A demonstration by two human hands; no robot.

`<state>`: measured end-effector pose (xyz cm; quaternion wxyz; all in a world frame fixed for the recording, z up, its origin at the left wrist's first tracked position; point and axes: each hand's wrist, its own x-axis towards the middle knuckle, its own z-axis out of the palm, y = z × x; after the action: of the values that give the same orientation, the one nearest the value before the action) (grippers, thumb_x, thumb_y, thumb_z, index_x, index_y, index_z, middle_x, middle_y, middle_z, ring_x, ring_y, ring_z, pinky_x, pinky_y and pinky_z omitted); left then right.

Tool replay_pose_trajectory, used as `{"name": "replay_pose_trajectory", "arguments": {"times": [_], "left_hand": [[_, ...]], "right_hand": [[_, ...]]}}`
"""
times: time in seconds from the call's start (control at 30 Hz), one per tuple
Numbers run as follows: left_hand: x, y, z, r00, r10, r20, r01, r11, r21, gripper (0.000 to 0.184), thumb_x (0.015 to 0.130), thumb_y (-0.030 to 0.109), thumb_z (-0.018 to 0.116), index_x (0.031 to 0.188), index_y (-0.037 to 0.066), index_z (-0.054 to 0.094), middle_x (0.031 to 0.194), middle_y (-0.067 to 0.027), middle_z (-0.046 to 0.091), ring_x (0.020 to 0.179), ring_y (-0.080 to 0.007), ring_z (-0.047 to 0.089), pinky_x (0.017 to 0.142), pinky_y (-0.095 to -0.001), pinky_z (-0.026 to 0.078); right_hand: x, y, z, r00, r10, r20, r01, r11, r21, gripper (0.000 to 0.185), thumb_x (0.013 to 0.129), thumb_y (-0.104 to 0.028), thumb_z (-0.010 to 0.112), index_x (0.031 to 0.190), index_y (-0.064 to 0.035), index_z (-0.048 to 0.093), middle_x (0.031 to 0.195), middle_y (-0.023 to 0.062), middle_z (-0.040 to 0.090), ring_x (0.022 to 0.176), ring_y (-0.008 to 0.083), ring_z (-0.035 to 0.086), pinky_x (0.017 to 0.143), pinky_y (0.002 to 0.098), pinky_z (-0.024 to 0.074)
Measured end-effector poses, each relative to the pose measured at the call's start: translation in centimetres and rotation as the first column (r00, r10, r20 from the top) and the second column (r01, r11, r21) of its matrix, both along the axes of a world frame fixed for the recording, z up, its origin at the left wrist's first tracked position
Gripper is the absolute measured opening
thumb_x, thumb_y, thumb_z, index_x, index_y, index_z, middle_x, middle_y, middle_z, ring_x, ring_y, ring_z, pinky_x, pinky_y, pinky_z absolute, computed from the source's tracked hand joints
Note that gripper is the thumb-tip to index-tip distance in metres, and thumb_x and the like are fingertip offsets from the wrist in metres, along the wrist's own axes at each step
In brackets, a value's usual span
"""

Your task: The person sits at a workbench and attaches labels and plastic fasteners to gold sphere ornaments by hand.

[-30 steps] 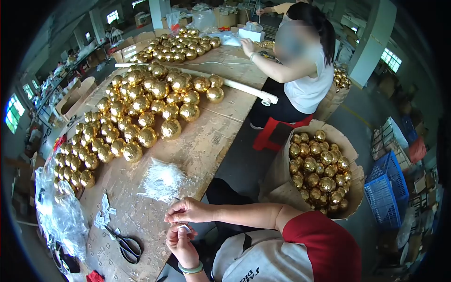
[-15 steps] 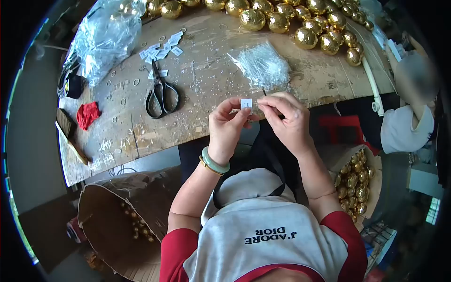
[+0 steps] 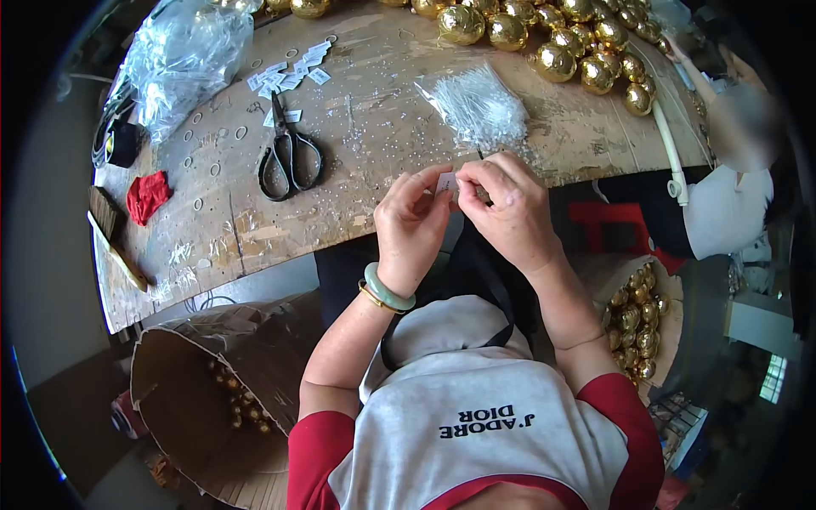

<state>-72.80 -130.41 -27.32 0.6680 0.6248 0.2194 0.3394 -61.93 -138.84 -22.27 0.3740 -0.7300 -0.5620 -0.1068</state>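
Note:
Between the thumb and fingers of my left hand [image 3: 410,223] is a small white label [image 3: 444,182] with dark print. My right hand [image 3: 512,212] is closed in a pinch right against the label's right edge; whatever its fingertips hold is hidden or too thin to make out. Both hands are just off the near edge of the wooden table [image 3: 357,200]. Beyond them lies a bundle of thin clear plastic strands [image 3: 483,109]. Black-handled scissors [image 3: 291,161] rest to the left, below a scatter of similar white labels [image 3: 289,78].
Shiny gold balls [image 3: 557,61] cover the far right of the table. Clear plastic bags [image 3: 183,68], a red cloth [image 3: 148,197] and a brush [image 3: 115,238] are on the left. Cartons with gold balls [image 3: 157,399] stand below. Another person's sleeve [image 3: 727,208] is at right.
My right fingers have come in against the label and curled more tightly. The label has turned and shows narrower. The whole view has shifted slightly.

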Motion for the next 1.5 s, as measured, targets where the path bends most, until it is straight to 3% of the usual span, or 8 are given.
{"name": "replay_pose_trajectory", "arguments": {"times": [0.27,0.4,0.5,0.67,0.93,1.07,1.33,1.5], "left_hand": [[-0.7,0.1,1.3,0.980,0.147,-0.138,-0.056,0.856,0.513,0.027,0.078,-0.007,0.058,0.103,0.003,0.065,0.075,-0.0102,0.056,0.061,-0.0223,0.059,0.053,-0.0316,0.046],[-1.1,1.8,0.5,0.994,-0.077,-0.073,0.095,0.949,0.301,0.024,0.080,-0.008,0.054,0.098,0.002,0.066,0.079,-0.0123,0.061,0.064,-0.0235,0.060,0.054,-0.0299,0.045],[-0.9,2.1,-0.1,0.986,-0.109,-0.125,0.126,0.982,0.142,0.014,0.089,-0.002,0.053,0.095,0.001,0.066,0.066,0.0021,0.057,0.055,-0.0031,0.049,0.048,-0.0187,0.038],[0.1,2.7,0.8,0.977,-0.114,-0.180,0.132,0.987,0.090,0.009,0.080,-0.002,0.063,0.087,0.001,0.066,0.073,-0.0048,0.061,0.058,-0.0085,0.056,0.052,-0.0227,0.044],[2.5,3.1,3.5,0.983,-0.015,-0.183,0.129,0.763,0.633,0.012,0.076,-0.002,0.065,0.086,0.004,0.064,0.080,-0.0106,0.060,0.063,-0.0280,0.061,0.056,-0.0334,0.049],[4.4,3.5,3.6,0.988,-0.045,-0.145,0.126,0.778,0.616,0.013,0.076,-0.006,0.065,0.085,0.003,0.065,0.078,-0.0068,0.061,0.059,-0.0147,0.057,0.053,-0.0249,0.044],[9.9,7.3,4.9,0.947,-0.284,-0.148,0.307,0.675,0.670,0.026,0.078,0.005,0.070,0.104,0.005,0.065,0.106,-0.0104,0.060,0.094,-0.0222,0.061,0.072,-0.0296,0.052],[19.8,14.2,3.7,0.961,0.113,-0.252,0.210,0.289,0.934,0.062,0.074,0.020,0.075,0.130,0.017,0.049,0.131,-0.0193,0.044,0.119,-0.0380,0.045,0.097,-0.0433,0.043]], "right_hand": [[-0.2,0.3,0.0,0.994,-0.013,0.106,0.020,0.997,-0.071,0.016,0.069,0.004,0.067,0.079,-0.0063,0.058,0.072,0.0055,0.055,0.064,0.0229,0.059,0.057,0.0317,0.0491],[0.2,-0.4,-0.7,0.962,0.007,-0.274,-0.043,0.991,-0.128,0.009,0.077,0.002,0.065,0.082,-0.0021,0.059,0.074,0.0076,0.058,0.065,0.0178,0.062,0.058,0.0288,0.0500],[0.3,-0.6,-1.0,0.837,0.065,-0.544,-0.137,0.986,-0.093,0.008,0.079,0.001,0.065,0.084,-0.0010,0.059,0.075,0.0067,0.060,0.068,0.0139,0.062,0.061,0.0266,0.0500],[1.6,-0.4,-1.3,0.674,0.087,-0.734,-0.209,0.975,-0.077,0.016,0.082,0.002,0.065,0.097,-0.0011,0.058,0.076,0.0016,0.061,0.071,0.0058,0.058,0.064,0.0240,0.0487],[4.3,0.0,-2.7,0.288,0.167,-0.943,-0.249,0.964,0.095,0.015,0.087,-0.012,0.066,0.098,-0.0018,0.063,0.079,-0.0009,0.064,0.068,0.0040,0.057,0.058,0.0196,0.0469],[5.4,-0.2,-2.6,0.110,0.137,-0.985,-0.214,0.971,0.111,0.011,0.087,-0.010,0.065,0.096,-0.0043,0.062,0.073,-0.0037,0.060,0.057,0.0012,0.048,0.049,0.0169,0.0387],[7.9,-1.6,-4.7,0.212,0.178,-0.961,-0.145,0.978,0.149,0.005,0.087,-0.006,0.063,0.091,-0.0055,0.061,0.071,-0.0053,0.054,0.059,0.0008,0.047,0.051,0.0171,0.0372],[7.7,-3.0,-6.4,0.438,0.174,-0.882,-0.032,0.984,0.178,0.006,0.086,-0.006,0.065,0.090,-0.0071,0.062,0.073,-0.0073,0.055,0.066,-0.0005,0.048,0.058,0.0161,0.0387]]}}
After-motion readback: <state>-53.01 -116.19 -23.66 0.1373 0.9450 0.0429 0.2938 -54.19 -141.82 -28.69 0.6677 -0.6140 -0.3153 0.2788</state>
